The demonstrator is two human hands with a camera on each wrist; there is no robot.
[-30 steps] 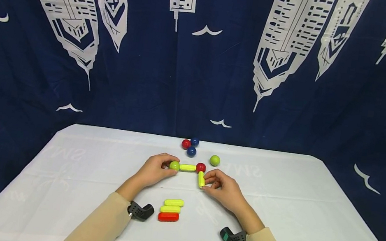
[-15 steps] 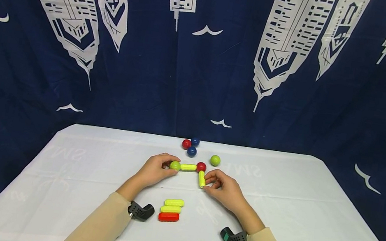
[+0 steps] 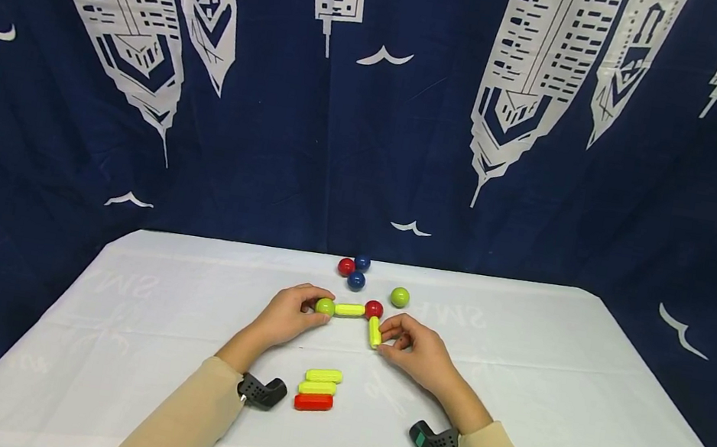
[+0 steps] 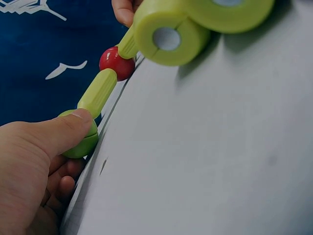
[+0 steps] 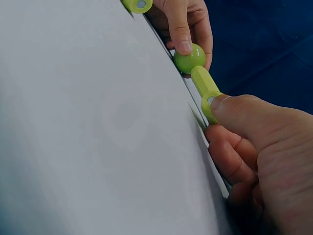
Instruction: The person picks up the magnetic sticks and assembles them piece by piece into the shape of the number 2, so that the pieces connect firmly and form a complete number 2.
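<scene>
A green ball (image 3: 325, 307), a yellow rod (image 3: 349, 309), a red ball (image 3: 373, 310) and a second yellow rod (image 3: 374, 332) join end to end in an L shape on the table. My left hand (image 3: 280, 316) grips the green ball (image 4: 80, 146) between thumb and fingers. The second rod slants from the red ball toward me, and my right hand (image 3: 419, 352) pinches its near end. A metal disc (image 5: 211, 101) shows in that end in the right wrist view, where the red ball is hidden.
Two yellow rods (image 3: 321, 382) and a red rod (image 3: 313, 402) lie side by side between my forearms. Beyond the L sit a loose red ball (image 3: 346, 267), two blue balls (image 3: 356, 281) and another green ball (image 3: 399, 297). A dark blue curtain (image 3: 257, 154) hangs behind the white table (image 3: 175, 335).
</scene>
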